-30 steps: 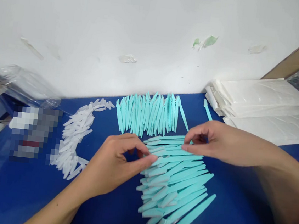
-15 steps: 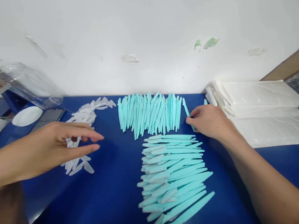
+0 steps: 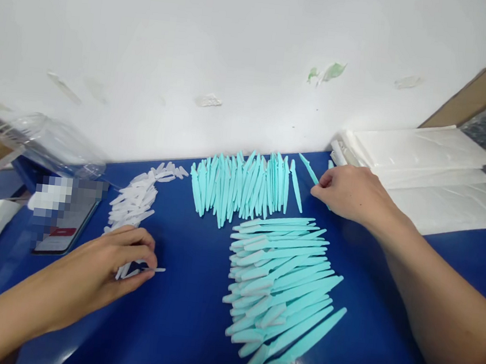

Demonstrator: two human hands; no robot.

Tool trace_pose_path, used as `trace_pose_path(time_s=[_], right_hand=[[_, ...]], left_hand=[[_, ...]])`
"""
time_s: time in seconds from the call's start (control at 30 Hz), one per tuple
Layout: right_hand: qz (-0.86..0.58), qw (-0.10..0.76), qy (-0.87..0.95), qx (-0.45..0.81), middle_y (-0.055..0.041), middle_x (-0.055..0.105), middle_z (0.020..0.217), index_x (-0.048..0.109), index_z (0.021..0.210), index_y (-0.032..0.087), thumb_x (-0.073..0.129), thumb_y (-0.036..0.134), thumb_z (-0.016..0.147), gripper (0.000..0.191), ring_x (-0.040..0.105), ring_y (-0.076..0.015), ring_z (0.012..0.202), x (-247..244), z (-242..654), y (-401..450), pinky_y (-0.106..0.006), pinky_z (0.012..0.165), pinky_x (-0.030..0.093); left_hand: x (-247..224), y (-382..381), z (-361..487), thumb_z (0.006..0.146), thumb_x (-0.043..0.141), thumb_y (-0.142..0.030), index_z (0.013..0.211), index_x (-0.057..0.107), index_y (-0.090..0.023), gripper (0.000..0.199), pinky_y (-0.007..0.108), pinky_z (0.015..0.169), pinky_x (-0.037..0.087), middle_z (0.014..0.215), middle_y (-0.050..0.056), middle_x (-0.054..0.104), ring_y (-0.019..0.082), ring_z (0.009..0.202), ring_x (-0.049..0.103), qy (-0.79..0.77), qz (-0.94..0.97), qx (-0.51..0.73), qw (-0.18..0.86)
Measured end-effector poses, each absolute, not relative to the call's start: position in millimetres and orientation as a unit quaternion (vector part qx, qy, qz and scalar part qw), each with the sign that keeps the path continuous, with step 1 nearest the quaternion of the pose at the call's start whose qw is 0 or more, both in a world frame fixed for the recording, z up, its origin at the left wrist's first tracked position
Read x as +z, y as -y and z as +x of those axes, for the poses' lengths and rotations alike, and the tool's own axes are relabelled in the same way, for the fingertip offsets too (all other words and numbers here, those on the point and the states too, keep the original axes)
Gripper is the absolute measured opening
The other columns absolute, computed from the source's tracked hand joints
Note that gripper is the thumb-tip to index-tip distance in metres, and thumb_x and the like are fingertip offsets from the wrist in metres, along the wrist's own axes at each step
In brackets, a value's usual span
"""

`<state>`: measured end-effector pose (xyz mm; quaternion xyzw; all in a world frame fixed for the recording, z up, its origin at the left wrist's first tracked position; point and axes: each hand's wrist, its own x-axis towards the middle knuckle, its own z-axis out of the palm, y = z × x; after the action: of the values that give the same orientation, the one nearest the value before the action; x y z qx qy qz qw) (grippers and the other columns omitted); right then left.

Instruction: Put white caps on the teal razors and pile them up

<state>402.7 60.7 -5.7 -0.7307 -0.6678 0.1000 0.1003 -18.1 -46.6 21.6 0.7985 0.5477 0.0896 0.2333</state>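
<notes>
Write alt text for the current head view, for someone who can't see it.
A person's left hand pinches a small white piece beside a white pile, and the right hand holds a turquoise stick. On the blue table, a row of similar sticks lies by the wall, with another group nearer.

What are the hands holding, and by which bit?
Left hand: a small white piece, pinched with one end poking out. Right hand: a turquoise stick, pinched near its middle.
</notes>
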Motion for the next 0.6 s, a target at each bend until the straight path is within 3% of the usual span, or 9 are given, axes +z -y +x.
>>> trace_pose_path(time_s=[0.1,0.23,0.3,0.4,0.53,0.6], right_hand=[[-0.703,0.132,0.677,0.172,-0.0084,0.079,0.084,0.070,0.075,0.024,0.064,0.030,0.083,0.011,0.072,-0.0294,0.082,7,407,-49,-0.042,0.074,0.052],[-0.537,0.177,0.666,0.487,-0.0009,0.074,0.072,0.065,0.078,0.024,0.068,0.031,0.086,0.011,0.066,-0.0185,0.065,16,403,-32,-0.033,0.064,0.051],[-0.469,0.176,0.640,0.582,0.0002,0.072,0.071,0.065,0.083,0.024,0.074,0.034,0.086,0.014,0.066,-0.0175,0.065,16,399,-27,-0.033,0.064,0.052],[-0.426,0.159,0.631,0.629,0.0009,0.069,0.072,0.065,0.090,0.022,0.077,0.039,0.089,0.021,0.064,-0.0160,0.065,14,392,-23,-0.032,0.064,0.054],[-0.425,0.152,0.623,0.638,0.0009,0.068,0.072,0.066,0.094,0.020,0.077,0.042,0.091,0.025,0.064,-0.0147,0.064,9,383,-20,-0.029,0.060,0.053],[-0.441,0.158,0.616,0.633,0.0011,0.068,0.071,0.065,0.092,0.020,0.075,0.039,0.093,0.022,0.064,-0.0142,0.063,7,379,-20,-0.029,0.060,0.052]], left_hand=[[25,32,-12,0.097,0.068,-0.046,0.102,0.084,-0.033,0.021,0.032,0.083,0.057,0.105,0.006,0.079,0.027,0.092,0.072,-0.525,0.801,0.010,0.288],[33,10,16,0.094,0.074,-0.052,0.133,0.076,-0.031,0.045,0.026,0.065,0.056,0.084,0.003,0.077,0.021,0.077,0.071,-0.575,0.725,0.152,0.346],[34,0,37,0.090,0.081,-0.052,0.115,0.082,-0.025,0.037,0.025,0.069,0.059,0.079,0.003,0.077,0.019,0.075,0.073,-0.598,0.657,0.250,0.386],[27,-11,62,0.083,0.089,-0.047,0.097,0.081,-0.020,0.032,0.026,0.072,0.062,0.083,0.003,0.079,0.017,0.074,0.075,-0.565,0.570,0.368,0.469],[9,-11,74,0.088,0.086,-0.044,0.124,0.076,-0.021,0.043,0.028,0.075,0.062,0.084,0.001,0.079,0.017,0.076,0.075,-0.545,0.573,0.339,0.509],[2,-7,73,0.093,0.081,-0.045,0.126,0.075,-0.022,0.041,0.028,0.076,0.060,0.086,0.001,0.079,0.017,0.078,0.074,-0.558,0.599,0.307,0.485]])
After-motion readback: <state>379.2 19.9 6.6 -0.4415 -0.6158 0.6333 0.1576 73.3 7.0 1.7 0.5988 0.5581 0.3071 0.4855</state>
